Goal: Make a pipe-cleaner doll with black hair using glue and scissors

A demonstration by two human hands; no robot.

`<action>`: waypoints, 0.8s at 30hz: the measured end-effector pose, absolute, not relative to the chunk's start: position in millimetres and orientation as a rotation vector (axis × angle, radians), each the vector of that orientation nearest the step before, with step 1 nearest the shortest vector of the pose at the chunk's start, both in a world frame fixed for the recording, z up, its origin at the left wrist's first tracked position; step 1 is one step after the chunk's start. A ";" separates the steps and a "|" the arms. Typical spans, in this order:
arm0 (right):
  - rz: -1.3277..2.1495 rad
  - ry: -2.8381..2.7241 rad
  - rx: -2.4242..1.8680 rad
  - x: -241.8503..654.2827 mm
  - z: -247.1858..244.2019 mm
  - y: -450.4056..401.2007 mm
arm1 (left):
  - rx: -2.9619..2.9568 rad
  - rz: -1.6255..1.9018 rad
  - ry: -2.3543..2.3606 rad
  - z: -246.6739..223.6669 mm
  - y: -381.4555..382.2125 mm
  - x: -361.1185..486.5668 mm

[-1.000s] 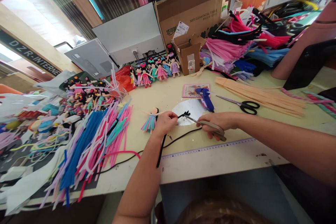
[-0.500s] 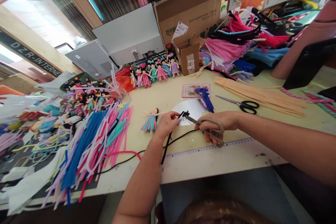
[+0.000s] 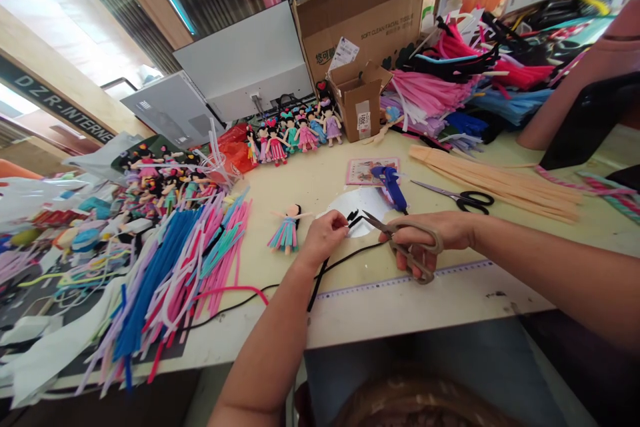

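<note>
My left hand [image 3: 324, 233] pinches a black pipe cleaner [image 3: 315, 290]; one end sticks out past the fingertips and the long part hangs below the wrist. In my right hand [image 3: 417, 237] is a pair of beige-handled scissors [image 3: 374, 221], their tips close to the pipe cleaner's end. Short black pieces [image 3: 353, 215] lie on a white round sheet [image 3: 371, 196] beneath the fingertips. Just left of my left hand lies a small doll [image 3: 287, 230] with black hair and a blue and pink skirt.
Behind the sheet lie a blue glue gun [image 3: 392, 188], a pink card [image 3: 361, 172] and black-handled scissors [image 3: 473, 201]. Peach pipe cleaners [image 3: 495, 180] spread rightward, coloured ones [image 3: 165, 273] leftward. Finished dolls [image 3: 305, 130] line the back beside a carton [image 3: 360, 107]. A ruler strip [image 3: 400, 283] runs along the front.
The scissors have drawn back to the right, away from my left hand. My left hand has shifted slightly right, and the pipe cleaner's end now points right over the sheet.
</note>
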State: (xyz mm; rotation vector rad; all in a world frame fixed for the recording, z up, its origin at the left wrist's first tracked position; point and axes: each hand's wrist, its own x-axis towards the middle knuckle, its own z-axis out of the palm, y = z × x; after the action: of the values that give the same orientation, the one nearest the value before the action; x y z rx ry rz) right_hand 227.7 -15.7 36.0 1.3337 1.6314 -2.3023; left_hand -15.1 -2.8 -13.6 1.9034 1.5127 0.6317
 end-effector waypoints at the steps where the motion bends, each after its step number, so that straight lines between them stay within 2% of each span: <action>1: -2.280 1.635 1.349 229.0 36.8 -16.4 | 1.923 0.605 1.523 -12.4 -3.8 -13.4; 9: -2.095 1.688 1.368 224.1 40.5 -18.2 | 1.974 0.518 1.596 -10.4 -5.1 -8.5; 24: -2.013 1.758 1.267 211.2 30.9 -11.6 | 1.947 0.549 1.571 -10.3 -4.9 -7.6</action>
State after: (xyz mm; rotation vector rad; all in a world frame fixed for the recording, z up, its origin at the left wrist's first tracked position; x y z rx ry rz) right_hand 211.2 -11.6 30.9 1.2674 1.7577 -2.0125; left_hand -7.6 -4.9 -10.3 1.9466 1.5714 0.5491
